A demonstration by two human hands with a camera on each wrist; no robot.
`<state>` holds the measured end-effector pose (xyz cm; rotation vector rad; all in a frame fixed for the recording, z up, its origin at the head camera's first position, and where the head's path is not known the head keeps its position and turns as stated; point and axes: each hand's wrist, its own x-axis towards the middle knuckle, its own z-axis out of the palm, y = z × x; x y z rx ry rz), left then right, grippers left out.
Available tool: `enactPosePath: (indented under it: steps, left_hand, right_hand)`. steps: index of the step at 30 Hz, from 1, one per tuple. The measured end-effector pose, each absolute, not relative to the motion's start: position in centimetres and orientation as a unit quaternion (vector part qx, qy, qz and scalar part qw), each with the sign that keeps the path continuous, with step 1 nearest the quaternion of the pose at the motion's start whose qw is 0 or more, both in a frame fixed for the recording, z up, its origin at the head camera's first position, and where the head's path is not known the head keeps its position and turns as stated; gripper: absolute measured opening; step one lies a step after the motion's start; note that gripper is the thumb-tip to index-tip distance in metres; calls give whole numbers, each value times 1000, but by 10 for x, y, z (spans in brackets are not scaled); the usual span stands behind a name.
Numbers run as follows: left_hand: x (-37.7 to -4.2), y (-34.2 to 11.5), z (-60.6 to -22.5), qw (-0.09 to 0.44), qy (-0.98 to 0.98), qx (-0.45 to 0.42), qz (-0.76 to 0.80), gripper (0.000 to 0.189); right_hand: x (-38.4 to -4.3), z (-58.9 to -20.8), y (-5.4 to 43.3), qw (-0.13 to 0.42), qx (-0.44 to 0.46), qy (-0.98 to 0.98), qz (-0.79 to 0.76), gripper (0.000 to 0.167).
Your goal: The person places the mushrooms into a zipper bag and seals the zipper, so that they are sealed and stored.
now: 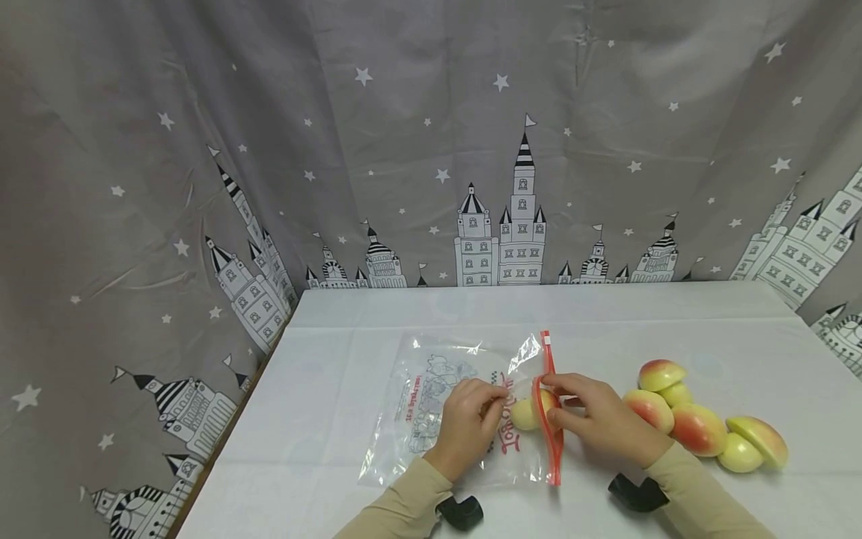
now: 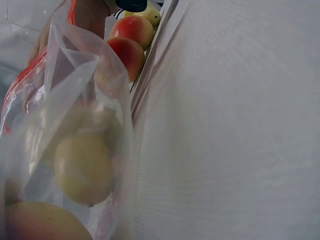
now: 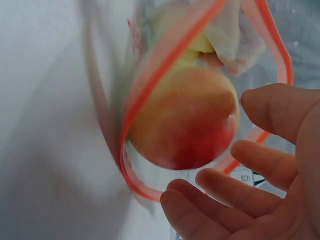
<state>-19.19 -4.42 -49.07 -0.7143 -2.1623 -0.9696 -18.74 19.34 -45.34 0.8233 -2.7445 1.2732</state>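
A clear zip bag (image 1: 431,404) with a red zip strip lies on the table, its mouth toward the right. A rounded red-and-yellow fruit (image 3: 187,120) sits inside the mouth, beside a yellow fruit (image 1: 524,414) deeper in. My left hand (image 1: 468,423) pinches the bag's film left of the fruit with thumb and forefinger; the right wrist view shows its fingertips (image 3: 240,55) through the plastic. At the mouth my right hand (image 1: 602,415) is spread, thumb and fingers around the red zip strip (image 3: 142,95). Its fingertips (image 3: 250,100) come right up to the red-and-yellow fruit.
Several more red-and-yellow and plain yellow fruits (image 1: 699,429) lie clustered on the white-covered table (image 1: 323,374), right of my right hand. A grey curtain (image 1: 404,150) with castles and stars hangs behind the table and along its left. Black devices (image 1: 636,494) sit at both wrists.
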Motion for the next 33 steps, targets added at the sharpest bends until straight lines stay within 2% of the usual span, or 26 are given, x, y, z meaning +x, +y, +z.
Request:
enactPosePath:
  steps: [10, 19, 33]
  left_hand:
    - [-193, -43, -491, 343, -819, -278, -367, 11]
    - [-191, -43, -490, 316, -829, -270, -373, 8]
    - [-192, -43, -488, 327, -821, -275, -378, 11]
  right_hand:
    - [-190, -452, 200, -14, 281, -856, 433, 34]
    - [-189, -461, 190, -24, 272, -850, 451, 27]
    - [-186, -468, 181, -1, 275, -838, 472, 26]
